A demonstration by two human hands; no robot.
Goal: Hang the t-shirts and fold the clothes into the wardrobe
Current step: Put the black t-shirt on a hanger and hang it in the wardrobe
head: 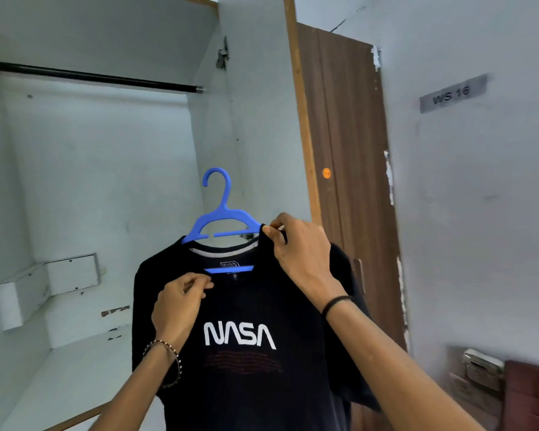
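Black NASA t-shirt (243,337) on blue hanger (220,213), held before open wardrobe (106,181), below rail (91,76). Left hand (178,303) pinches front collar; right hand (299,247) pinches right shoulder seam.

Wrists wear a beaded bracelet (171,347) and black band (335,303).

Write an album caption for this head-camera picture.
Left hand and right hand pinch a black NASA T-shirt on a blue plastic hanger, below the black metal wardrobe rail.

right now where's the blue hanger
The hanger is mid-frame in the head view, through the neck of the black t-shirt, its hook free, below the wardrobe rail.
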